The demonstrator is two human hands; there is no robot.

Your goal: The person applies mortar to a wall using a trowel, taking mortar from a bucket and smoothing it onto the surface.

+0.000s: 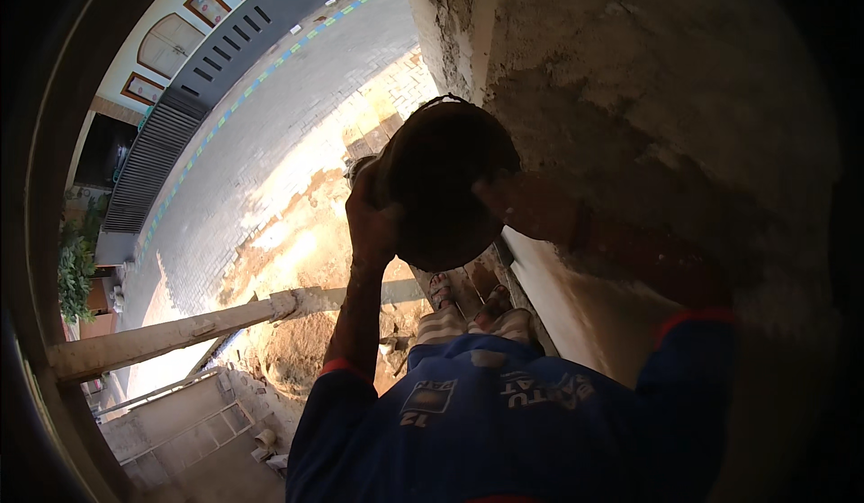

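A dark round bucket (445, 175) is held up in front of my chest, its wide mouth toward me. My left hand (373, 220) is closed on the bucket's left side, with the thumb at the rim. From the right, my right hand (531, 206) reaches across the bucket's right edge, its fingertips over the mouth. Shadow and blur hide how those fingers are bent and whether they hold anything. What lies inside the bucket is too dark to make out.
A rough wall (648, 98) with a darker, wet-looking patch rises close on my right. My sandalled feet stand on narrow wooden planks (463, 287), high above sandy ground (288, 350). A wooden beam (198, 327) crosses at left. Beyond lie a paved street (243, 152) and a grey fence (157, 161).
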